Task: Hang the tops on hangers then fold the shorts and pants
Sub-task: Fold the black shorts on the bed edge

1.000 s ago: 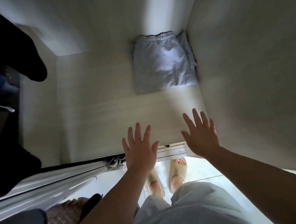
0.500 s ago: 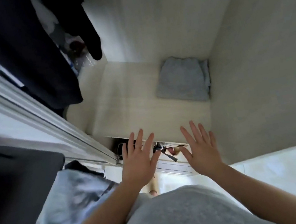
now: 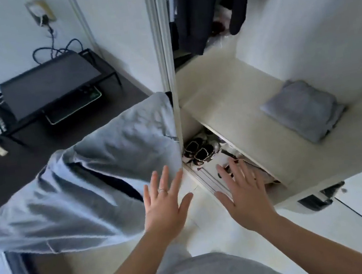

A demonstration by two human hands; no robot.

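Two hands empty; one folded garment on shelf.
Left hand [image 3: 162, 207] and right hand [image 3: 244, 198] hover in front of the shelf [image 3: 229, 105], palms down, fingers straight and spread, grasping nothing. A ring [image 3: 162, 190] is on one left finger. The folded garment [image 3: 303, 110], grey, lies flat on the shelf at its right end, close to the side wall. A second grey garment [image 3: 83, 187] lies unfolded and wrinkled to the left of the shelf, beyond the door edge [image 3: 162, 45]; neither hand touches it. Dark clothes [image 3: 192, 4] hang above the shelf's far left end. Shoes [image 3: 198, 153] sit below the shelf's front edge. A black stand [image 3: 48, 86] is well left of the shelf, against the wall.
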